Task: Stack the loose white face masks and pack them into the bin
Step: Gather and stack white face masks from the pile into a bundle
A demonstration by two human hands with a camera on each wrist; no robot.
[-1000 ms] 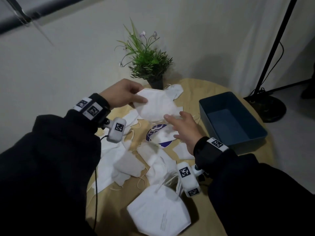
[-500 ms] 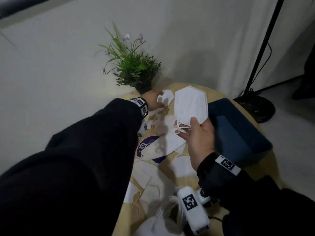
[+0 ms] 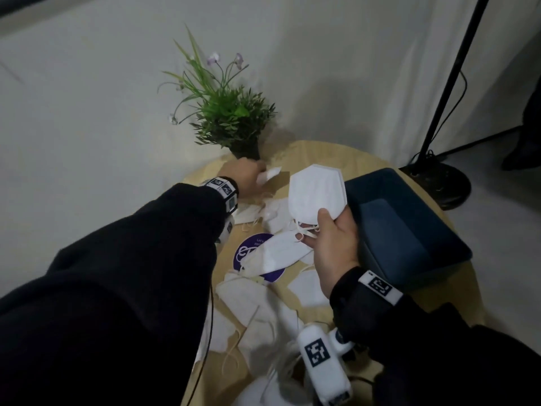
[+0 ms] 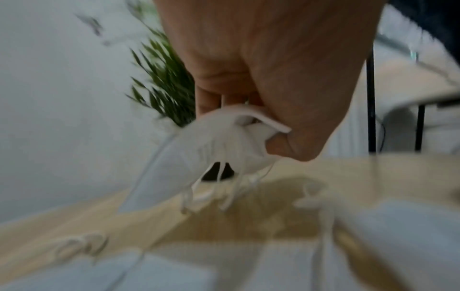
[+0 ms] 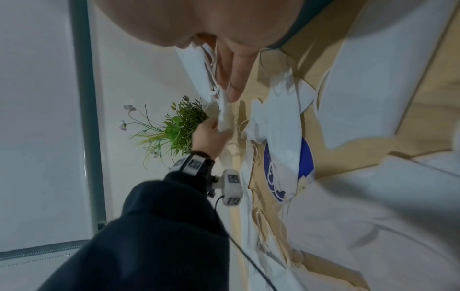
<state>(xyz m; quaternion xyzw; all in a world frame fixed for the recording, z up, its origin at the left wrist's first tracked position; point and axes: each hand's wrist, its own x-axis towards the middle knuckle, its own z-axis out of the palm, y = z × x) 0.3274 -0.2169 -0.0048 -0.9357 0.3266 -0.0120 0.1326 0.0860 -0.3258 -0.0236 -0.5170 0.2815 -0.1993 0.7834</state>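
The right hand (image 3: 333,241) holds one flat white folded face mask (image 3: 317,194) upright beside the dark blue plastic bin (image 3: 409,230). The left hand (image 3: 244,178) pinches another crumpled white mask (image 4: 211,141) near the plant, above the round wooden surface (image 3: 336,153). Gathering step; next, lay it on the held mask.

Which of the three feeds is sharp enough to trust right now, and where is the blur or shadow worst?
Head view: dim but sharpest; the held mask and bin read clearly. Left wrist view: heavy motion blur, though the left hand gripping a crumpled mask still shows; the table is smeared. Right wrist view: rolled sideways, the right hand close and soft, the plant fairly crisp.
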